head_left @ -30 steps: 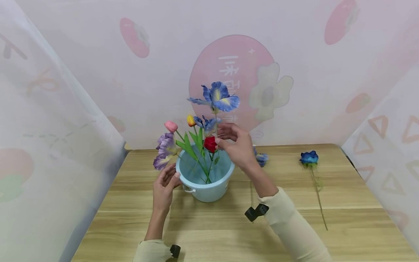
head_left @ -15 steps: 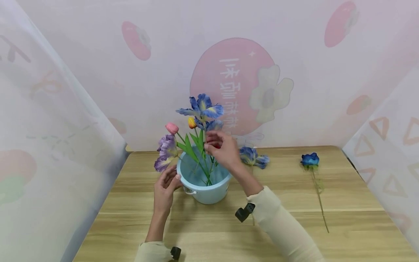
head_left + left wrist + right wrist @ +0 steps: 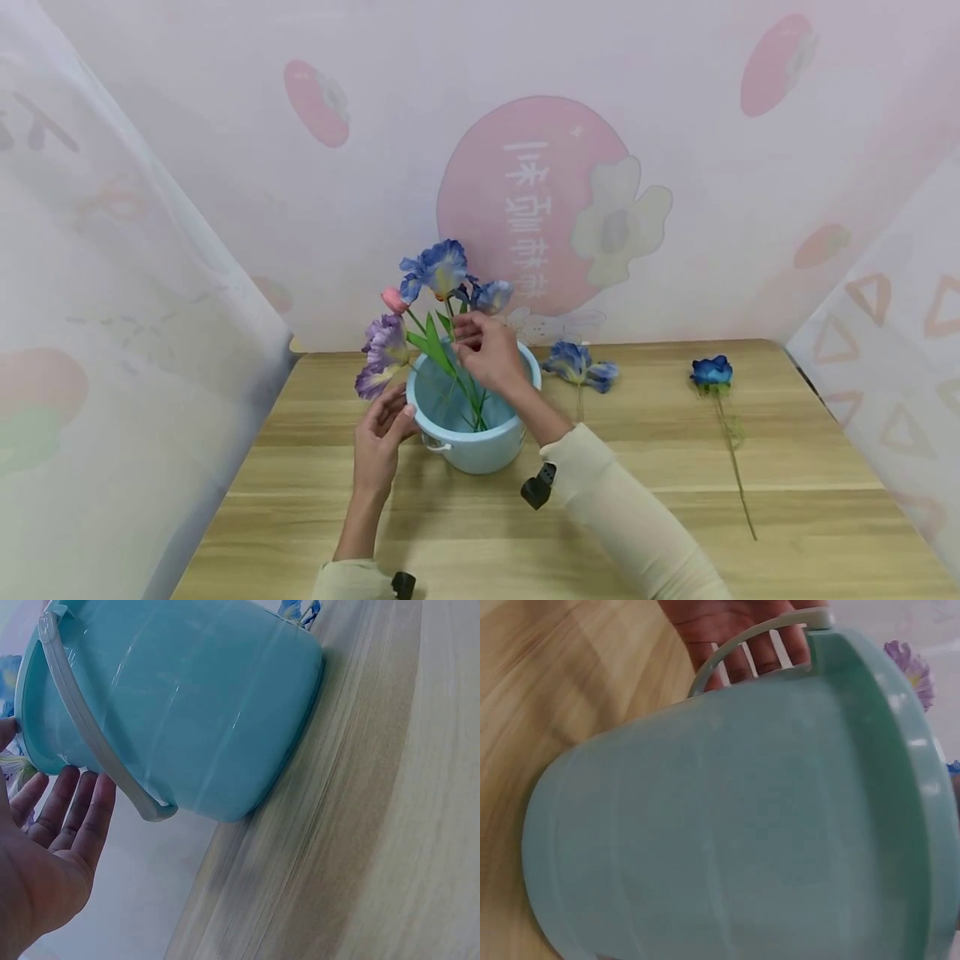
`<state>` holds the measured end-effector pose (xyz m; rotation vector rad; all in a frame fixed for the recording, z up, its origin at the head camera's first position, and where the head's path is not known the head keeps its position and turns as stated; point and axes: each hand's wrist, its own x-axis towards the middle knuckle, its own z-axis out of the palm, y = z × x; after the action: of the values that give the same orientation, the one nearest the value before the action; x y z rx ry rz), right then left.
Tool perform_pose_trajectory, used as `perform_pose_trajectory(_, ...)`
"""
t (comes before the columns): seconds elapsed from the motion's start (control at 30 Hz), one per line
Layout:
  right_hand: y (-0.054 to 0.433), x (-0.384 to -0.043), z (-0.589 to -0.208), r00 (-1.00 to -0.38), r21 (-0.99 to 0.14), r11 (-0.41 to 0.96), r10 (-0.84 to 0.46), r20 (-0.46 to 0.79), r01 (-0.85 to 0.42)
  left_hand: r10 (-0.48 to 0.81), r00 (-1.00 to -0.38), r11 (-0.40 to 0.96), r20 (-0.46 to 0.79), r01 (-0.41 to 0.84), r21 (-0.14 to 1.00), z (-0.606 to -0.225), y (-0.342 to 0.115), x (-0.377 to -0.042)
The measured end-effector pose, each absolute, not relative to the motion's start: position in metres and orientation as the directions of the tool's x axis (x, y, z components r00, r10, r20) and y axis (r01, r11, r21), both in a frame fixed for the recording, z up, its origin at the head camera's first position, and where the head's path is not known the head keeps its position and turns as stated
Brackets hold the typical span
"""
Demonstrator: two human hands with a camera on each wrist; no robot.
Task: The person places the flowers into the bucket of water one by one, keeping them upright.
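Note:
A light blue bucket [image 3: 480, 454] stands upright on the table, with several artificial flowers leaning in it. My left hand [image 3: 377, 446] holds its left rim; in the left wrist view the fingers [image 3: 90, 817] lie against the outside, beside the white handle [image 3: 97, 742]. Over the bucket, my right hand [image 3: 491, 354] pinches the stem of a blue iris [image 3: 438, 267], whose bloom tilts to the left. Around it show a pink tulip [image 3: 395, 300], a purple iris [image 3: 384, 354] and another blue iris [image 3: 491, 296]. The red rose is hidden. Mostly bucket wall [image 3: 705, 810] fills the right wrist view.
Right of the bucket, a blue iris [image 3: 577, 367] lies on the wooden table [image 3: 637, 533]. A dark blue rose [image 3: 712, 373] with a long stem lies farther right. Printed cloth walls [image 3: 360, 208] enclose the back and both sides.
My right hand has moved left and down with the blue iris, its bloom now lower and in front of the yellow tulip. My left hand has stayed at the rim.

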<state>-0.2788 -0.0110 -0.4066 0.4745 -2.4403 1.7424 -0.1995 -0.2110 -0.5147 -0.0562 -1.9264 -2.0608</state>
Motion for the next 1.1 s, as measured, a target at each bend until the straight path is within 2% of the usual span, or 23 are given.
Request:
perform_pose_trajectory(0.63,-0.017,-0.281,-0.420,-0.960,-0.880,0.407,-0.231,0.159,-0.244,-0.203,-0.946,-0.031,0.255,0.266,0.963,-0.514,-0.210,-0.198)
perform_pose_trajectory(0.93,-0.017,-0.276,-0.423,-0.958,-0.782,0.567,-0.251,0.136,-0.260,-0.203,-0.948,-0.042,0.244,0.257,0.965,-0.515,-0.212,-0.198)
perform_pose_trajectory(1.1,-0.014,-0.275,-0.423,-0.955,-0.779,0.569,-0.268,0.129,-0.265,-0.202,-0.948,-0.046,0.246,0.260,0.964,-0.516,-0.210,-0.199)
